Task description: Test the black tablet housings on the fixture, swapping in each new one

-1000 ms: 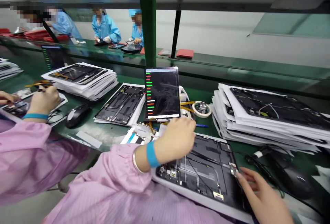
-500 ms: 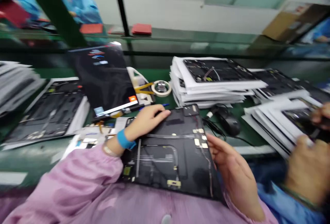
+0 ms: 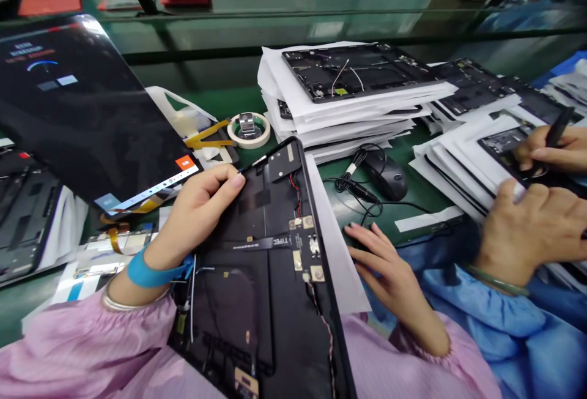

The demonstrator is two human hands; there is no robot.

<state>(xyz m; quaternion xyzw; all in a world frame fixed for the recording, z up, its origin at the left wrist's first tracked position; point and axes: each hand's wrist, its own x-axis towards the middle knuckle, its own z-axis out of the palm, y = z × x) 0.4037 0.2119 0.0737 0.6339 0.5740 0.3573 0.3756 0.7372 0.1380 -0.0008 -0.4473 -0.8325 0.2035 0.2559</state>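
A black laptop casing (image 3: pixel 293 313) lies tilted in front of me, its inner side up. It shows a ribbon marked TYPEC, small gold-coloured metal plates and thin twisted wires. My left hand (image 3: pixel 197 212), with a blue band at the wrist, is closed on the casing's far left edge, thumb on top. My right hand (image 3: pixel 389 276) is to the right of the casing, fingers spread and holding nothing. Its fingertips are at the edge of a white sheet (image 3: pixel 337 252) that sticks out from under the casing; whether they touch it I cannot tell.
A lit screen (image 3: pixel 101 117) leans at the left beside a tape roll (image 3: pixel 262 136). Casings interleaved with paper form a stack (image 3: pixel 353 105) behind. A black mouse (image 3: pixel 385 175) lies right of centre. A co-worker's hands (image 3: pixel 527 234) work close by at the right.
My right hand has left the casing's right edge and moved apart from it. A white sheet now shows beneath the casing. The casing has turned, and the view has shifted right and closer.
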